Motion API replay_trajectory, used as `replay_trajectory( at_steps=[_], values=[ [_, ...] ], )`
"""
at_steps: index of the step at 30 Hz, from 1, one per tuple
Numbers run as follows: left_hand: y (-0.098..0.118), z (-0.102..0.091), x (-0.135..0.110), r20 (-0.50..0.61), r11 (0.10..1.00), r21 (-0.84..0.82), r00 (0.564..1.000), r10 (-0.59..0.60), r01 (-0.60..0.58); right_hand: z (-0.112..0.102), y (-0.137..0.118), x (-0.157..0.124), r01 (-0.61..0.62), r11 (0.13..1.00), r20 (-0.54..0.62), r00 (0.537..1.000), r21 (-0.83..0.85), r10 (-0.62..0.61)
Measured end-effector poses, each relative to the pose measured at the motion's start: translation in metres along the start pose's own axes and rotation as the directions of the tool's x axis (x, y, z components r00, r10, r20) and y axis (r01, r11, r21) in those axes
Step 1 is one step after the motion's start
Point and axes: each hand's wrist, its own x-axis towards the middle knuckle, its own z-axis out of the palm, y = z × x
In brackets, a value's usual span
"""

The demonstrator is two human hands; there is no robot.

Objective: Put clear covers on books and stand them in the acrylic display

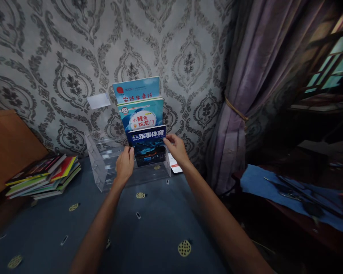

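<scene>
Both my hands grip a dark blue book [148, 146] by its side edges, upright at the front tier of a clear plastic book rack [100, 171]. My left hand [125, 164] is closed at the book's left edge. At its upper right edge, my right hand [175, 147] pinches the book between thumb and fingers. Behind it stands a teal book [141, 110] with a white oval on its cover. Farther back and higher, a light blue book [135, 87] with red lettering leans in the rack. The lower parts of the two rear books are hidden.
A stack of books [45, 177] lies left of the rack on the blue pineapple-patterned tablecloth [148, 236]. A white card or phone-like object [175, 165] sits by the rack's right end. On the right are a tied curtain [246, 76] and a blue cloth [263, 186] with dark items.
</scene>
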Motion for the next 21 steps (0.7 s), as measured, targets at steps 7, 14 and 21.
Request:
replay_trajectory(
  at_steps=[7, 14, 21],
  values=[
    [0.0, 0.002, -0.001, -0.024, 1.0, 0.004, 1.0, 0.019, -0.019, -0.002, -0.004, 0.002, 0.003, 1.0, -0.004, 1.0, 0.005, -0.003],
    [-0.005, 0.002, -0.002, -0.052, 0.995, -0.092, 0.998, 0.018, -0.023, -0.005, -0.013, 0.001, -0.012, 1.0, 0.007, 1.0, 0.008, 0.012],
    [0.013, -0.027, -0.017, -0.296, 0.951, -0.246, 0.949, 0.113, -0.19, -0.006, -0.027, -0.002, 0.05, 0.999, -0.173, 0.984, 0.002, -0.049]
  ],
)
